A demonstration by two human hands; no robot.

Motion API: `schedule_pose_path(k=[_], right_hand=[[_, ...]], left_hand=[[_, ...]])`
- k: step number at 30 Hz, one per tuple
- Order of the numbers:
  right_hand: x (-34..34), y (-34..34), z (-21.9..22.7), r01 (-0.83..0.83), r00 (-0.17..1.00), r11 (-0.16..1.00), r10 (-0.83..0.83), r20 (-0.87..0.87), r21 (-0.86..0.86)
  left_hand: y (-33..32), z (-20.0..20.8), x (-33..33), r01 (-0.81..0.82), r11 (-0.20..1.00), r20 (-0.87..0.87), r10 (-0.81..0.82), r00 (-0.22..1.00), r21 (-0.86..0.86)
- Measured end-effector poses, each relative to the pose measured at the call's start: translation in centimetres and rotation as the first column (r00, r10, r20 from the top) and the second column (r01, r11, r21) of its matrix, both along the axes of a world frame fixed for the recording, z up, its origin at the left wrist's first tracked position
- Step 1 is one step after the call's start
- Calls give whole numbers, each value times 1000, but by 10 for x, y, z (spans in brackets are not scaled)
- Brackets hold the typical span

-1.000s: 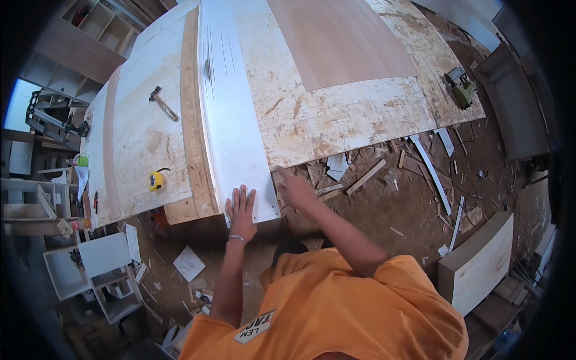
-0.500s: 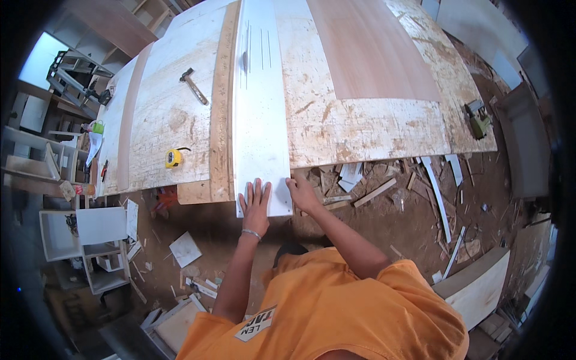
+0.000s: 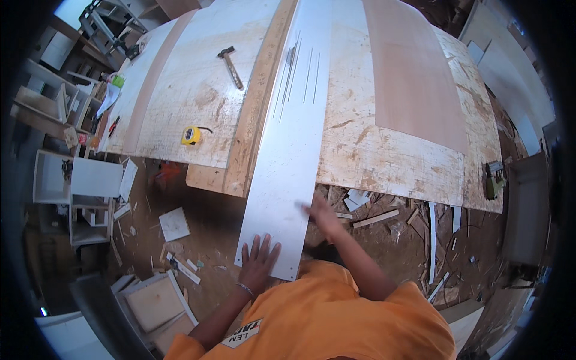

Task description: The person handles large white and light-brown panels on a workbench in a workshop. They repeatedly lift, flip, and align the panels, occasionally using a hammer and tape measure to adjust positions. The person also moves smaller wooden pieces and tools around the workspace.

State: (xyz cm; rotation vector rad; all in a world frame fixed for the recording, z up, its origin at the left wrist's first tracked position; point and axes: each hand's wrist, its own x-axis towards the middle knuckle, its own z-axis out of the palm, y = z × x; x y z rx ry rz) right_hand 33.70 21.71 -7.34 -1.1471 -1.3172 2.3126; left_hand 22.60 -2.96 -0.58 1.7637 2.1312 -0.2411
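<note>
Nearest, the left hand [image 3: 259,259] lies flat, fingers slightly spread, on the near end of a white board [image 3: 282,186], which projects past the edge of the worktable [image 3: 354,168] toward the person. Apart from it, farther along, the right hand [image 3: 324,217], blurred, is at the board's right edge; from here one cannot tell whether it grips. Beyond: a yellow tape measure [image 3: 191,135], left of a wooden strip [image 3: 258,123] beside the board; farther, a hammer [image 3: 232,70].

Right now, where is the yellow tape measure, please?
In the head view, the tape measure lies on the table, below the hammer and left of the white board.
</note>
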Motion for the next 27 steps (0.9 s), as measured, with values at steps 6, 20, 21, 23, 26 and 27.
schedule_pose_path(k=[6,20,21,23,26,27], right_hand=[[-59,61,-5,236,945,958,-266,-193,-162],[-73,37,77,254,966,956,-258,-7,-146],[-73,41,70,221,973,965,-228,-39,-142],[-68,40,54,202,979,975,-203,1,-92],[-51,33,25,190,979,982,-189,77,-3],[-49,30,26,181,976,983,-178,122,-13]], left_hand=[[57,-1,-72,-139,988,467,155,870,-68],[412,-31,-283,-461,801,875,154,-459,-383],[415,-34,-282,-443,792,854,182,-487,-421],[422,-34,-277,-398,790,824,224,-521,-466],[428,-35,-259,-331,818,808,248,-534,-470],[427,-36,-254,-322,832,815,237,-529,-451]])
